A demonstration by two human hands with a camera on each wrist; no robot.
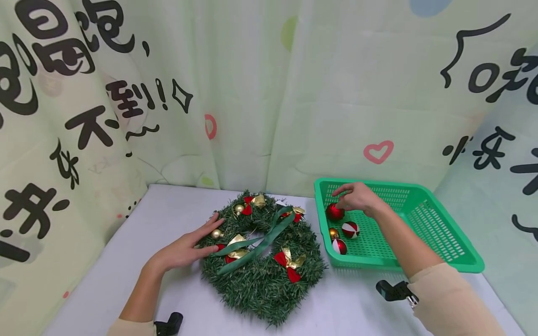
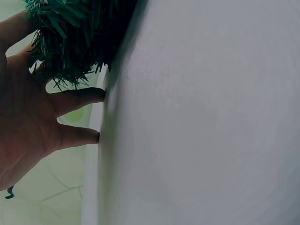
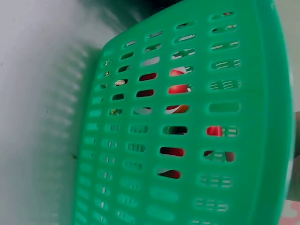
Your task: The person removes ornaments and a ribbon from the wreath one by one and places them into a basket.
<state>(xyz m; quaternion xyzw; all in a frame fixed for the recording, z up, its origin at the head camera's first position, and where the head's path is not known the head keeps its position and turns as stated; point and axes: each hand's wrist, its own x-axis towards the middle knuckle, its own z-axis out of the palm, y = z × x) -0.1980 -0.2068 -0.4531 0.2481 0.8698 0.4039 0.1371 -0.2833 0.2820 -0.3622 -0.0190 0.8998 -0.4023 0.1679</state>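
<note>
A round green wreath [image 1: 265, 291] lies on the table, trimmed with red and gold bows [image 1: 290, 264], small gold balls and a loose green ribbon [image 1: 269, 238]. My left hand [image 1: 197, 245] rests on its left edge with fingers spread. In the left wrist view, two fingers of the left hand [image 2: 28, 112] extend beside the dark green needles [image 2: 70, 37]. Over the left end of a green basket [image 1: 420, 193] is my right hand [image 1: 359, 198], loosely bent, its fingertips at the top of a shiny red ball [image 1: 335, 213]. Whether they touch it is unclear.
Red-and-white balls [image 1: 350, 229] and a small gold ball [image 1: 333, 233] lie near the red one in the basket. The slotted basket wall [image 3: 187, 140] fills much of the right wrist view. Behind the white table [image 1: 176, 205] hangs a printed curtain [image 1: 328, 93].
</note>
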